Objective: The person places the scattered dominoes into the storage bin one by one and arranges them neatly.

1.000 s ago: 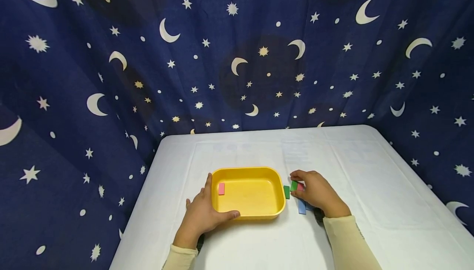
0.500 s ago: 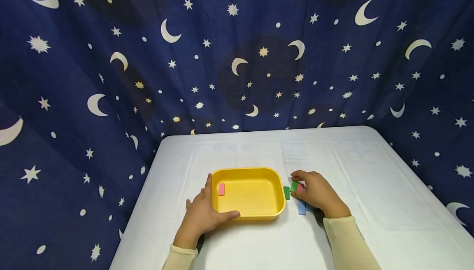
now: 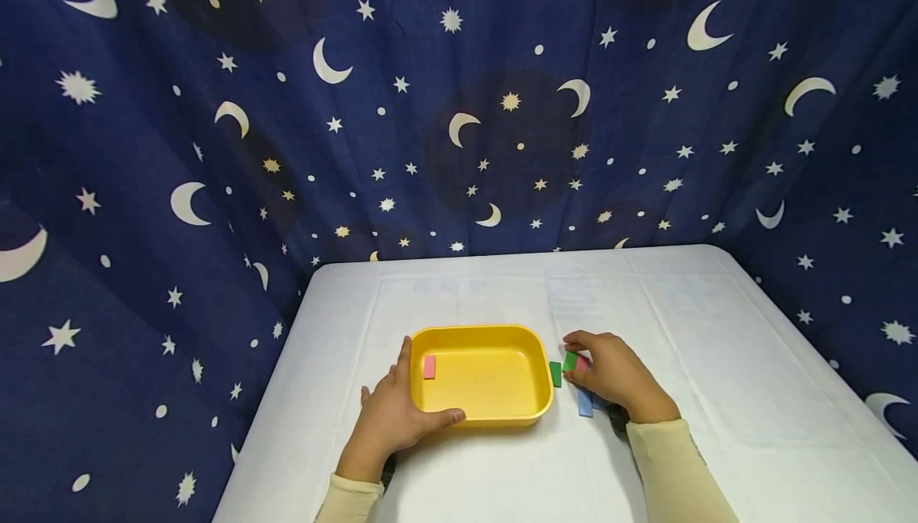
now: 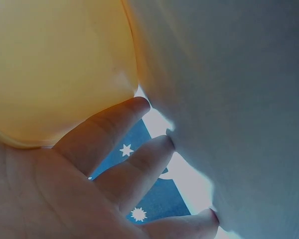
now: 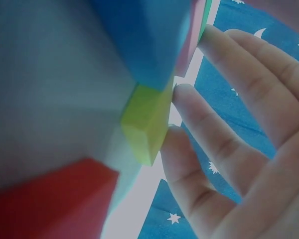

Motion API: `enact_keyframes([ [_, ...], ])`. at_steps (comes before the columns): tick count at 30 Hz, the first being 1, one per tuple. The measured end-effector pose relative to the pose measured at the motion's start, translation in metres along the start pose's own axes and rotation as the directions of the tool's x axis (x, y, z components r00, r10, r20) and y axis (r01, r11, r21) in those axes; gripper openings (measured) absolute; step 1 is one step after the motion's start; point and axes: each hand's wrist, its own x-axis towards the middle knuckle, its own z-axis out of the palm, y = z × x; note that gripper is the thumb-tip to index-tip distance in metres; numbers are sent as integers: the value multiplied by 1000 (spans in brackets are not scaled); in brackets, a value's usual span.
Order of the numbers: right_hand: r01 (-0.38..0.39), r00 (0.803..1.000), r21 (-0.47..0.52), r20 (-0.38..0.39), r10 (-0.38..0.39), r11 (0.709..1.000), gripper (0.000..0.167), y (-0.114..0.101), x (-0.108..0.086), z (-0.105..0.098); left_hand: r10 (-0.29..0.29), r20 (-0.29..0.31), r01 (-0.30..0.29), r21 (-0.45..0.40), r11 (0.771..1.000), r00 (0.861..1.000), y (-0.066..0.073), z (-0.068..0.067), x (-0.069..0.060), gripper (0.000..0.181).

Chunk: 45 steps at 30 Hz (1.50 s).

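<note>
A yellow tray (image 3: 479,419) lies in the head view with a pink block (image 3: 429,367) inside at its left. My left hand (image 3: 393,421) spreads around the tray's near left corner, thumb along the near rim and index finger up the left side. To the right of the tray, my right hand (image 3: 618,375) pinches a green block (image 3: 570,361) between thumb and index finger, beside another pink block (image 3: 582,363). The right wrist view shows a yellow block (image 5: 146,119) near the other fingers and a blue block (image 5: 152,42) above it.
Another green block (image 3: 555,374) lies against the tray's right side. Blue blocks (image 3: 585,403) are partly under my right hand. A red block (image 5: 60,201) shows in the right wrist view. A starry dark blue curtain (image 3: 423,148) hangs behind the white table (image 3: 717,332).
</note>
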Motion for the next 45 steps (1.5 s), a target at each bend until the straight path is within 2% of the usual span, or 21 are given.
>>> enact_keyframes([
  [10, -17, 1000, -8, -5, 17, 1000, 58, -1, 2, 0, -4, 5, 4, 19, 1000, 1000, -2, -1, 3, 160],
  [27, -5, 999, -31, -48, 3, 999, 59, -5, 4, 0, -8, 15, 7, 19, 1000, 1000, -2, -2, 4, 160],
  [38, 17, 992, -15, -127, -19, 1000, 53, -9, 3, -2, -2, 16, 2, 15, 1000, 1000, -1, -4, 4, 160],
  [45, 11, 993, -14, -118, -13, 1000, 52, -10, 4, -3, -3, 15, 3, 10, 1000, 1000, -2, -5, 4, 159],
])
